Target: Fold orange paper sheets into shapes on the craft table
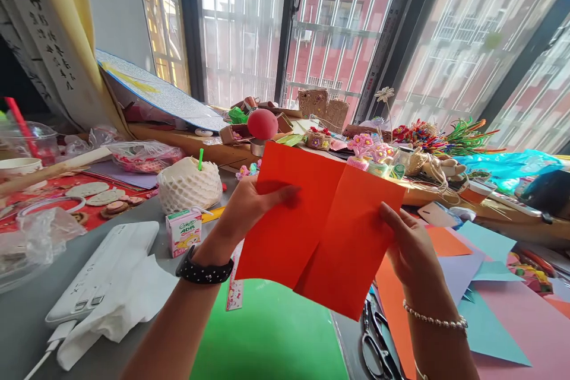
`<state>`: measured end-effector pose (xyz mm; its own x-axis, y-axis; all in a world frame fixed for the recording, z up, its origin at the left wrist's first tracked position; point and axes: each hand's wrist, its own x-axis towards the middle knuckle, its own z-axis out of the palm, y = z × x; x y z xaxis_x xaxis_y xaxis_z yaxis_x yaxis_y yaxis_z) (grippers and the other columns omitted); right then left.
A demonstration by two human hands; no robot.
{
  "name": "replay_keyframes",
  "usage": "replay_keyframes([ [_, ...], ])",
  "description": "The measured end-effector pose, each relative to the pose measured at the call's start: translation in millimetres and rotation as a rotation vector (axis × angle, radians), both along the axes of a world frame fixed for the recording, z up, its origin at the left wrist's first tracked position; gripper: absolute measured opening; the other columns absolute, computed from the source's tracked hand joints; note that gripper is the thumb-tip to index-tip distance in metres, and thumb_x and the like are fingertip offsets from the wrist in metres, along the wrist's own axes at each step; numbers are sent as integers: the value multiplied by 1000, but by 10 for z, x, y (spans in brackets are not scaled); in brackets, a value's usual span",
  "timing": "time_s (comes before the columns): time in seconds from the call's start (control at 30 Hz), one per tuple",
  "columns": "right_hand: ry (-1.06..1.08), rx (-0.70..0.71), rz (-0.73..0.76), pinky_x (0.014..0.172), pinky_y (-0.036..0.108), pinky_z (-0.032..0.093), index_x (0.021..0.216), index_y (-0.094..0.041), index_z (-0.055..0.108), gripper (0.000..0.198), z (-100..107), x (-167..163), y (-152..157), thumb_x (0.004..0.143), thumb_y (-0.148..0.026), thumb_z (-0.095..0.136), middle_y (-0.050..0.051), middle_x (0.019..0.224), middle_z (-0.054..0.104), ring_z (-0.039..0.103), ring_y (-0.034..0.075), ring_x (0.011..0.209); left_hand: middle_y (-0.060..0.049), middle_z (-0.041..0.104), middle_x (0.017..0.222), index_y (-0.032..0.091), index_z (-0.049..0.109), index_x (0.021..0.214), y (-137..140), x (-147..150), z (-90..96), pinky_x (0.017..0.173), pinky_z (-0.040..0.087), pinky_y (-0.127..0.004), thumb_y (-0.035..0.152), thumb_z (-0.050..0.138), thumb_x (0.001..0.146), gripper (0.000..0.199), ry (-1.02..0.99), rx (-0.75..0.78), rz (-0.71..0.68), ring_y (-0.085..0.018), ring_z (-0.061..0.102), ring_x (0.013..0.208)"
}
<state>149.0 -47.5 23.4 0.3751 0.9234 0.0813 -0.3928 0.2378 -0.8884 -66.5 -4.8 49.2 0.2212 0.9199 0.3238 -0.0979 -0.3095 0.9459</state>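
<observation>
A sheet of orange-red paper point(307, 214) is held up in front of me, with a crease down its middle and a slit running up from its lower edge. My left hand point(262, 202) grips its left side, the thumb lying over the front. On the right edge, my right hand point(403, 234) pinches the sheet between thumb and fingers; some fingertips are hidden behind it. Beneath the sheet lies a green mat point(267, 332), partly covering a patterned ruler point(234, 294). Black-handled scissors point(374, 344) rest right of the mat, below my right hand.
Coloured paper sheets point(499, 320) spread at the right. To the left are a white power bank point(104, 267) with a cable, a crumpled tissue point(129, 303), a small drink carton point(183, 231) and a coconut in foam netting point(189, 184). Craft flowers point(369, 147) crowd the windowsill.
</observation>
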Motion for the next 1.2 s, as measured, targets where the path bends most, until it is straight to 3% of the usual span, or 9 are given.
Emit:
replay_keyframes([
  [0.23,-57,80,-101,49,19,50,69,-18,67,17,-26,-62,-15,56,-25,73,0,60,68,59,10,51,-2,68,75,15,64,78,37,75,-35,58,49,-23,29,66,63,20,-10,-46,-45,-16,62,68],
  [0.47,-68,95,-166,49,21,50,73,-18,67,19,-27,-4,-28,56,-25,72,0,64,68,60,12,53,-5,68,83,14,64,81,51,131,-64,67,50,-27,32,72,56,31,-5,-20,33,-18,63,72],
  [0.77,-43,-29,-100,42,23,49,67,-16,67,26,36,0,-56,46,-29,77,2,57,67,60,14,45,-2,69,71,15,67,71,32,111,-54,56,49,-26,30,74,50,27,-61,-137,31,-17,62,60],
  [0.9,-49,-26,-119,43,21,49,67,-17,68,24,27,-5,-59,48,-28,76,1,56,67,59,13,45,-2,67,62,14,65,59,6,151,-39,55,48,-24,32,73,51,21,-25,-88,83,-16,61,57],
  [1.2,-65,-45,-98,41,24,49,73,-16,67,25,-11,-35,-75,56,-33,72,4,63,69,61,16,48,-1,66,59,15,66,57,-7,165,-56,53,45,-23,26,71,54,13,17,-8,160,-16,59,56],
])
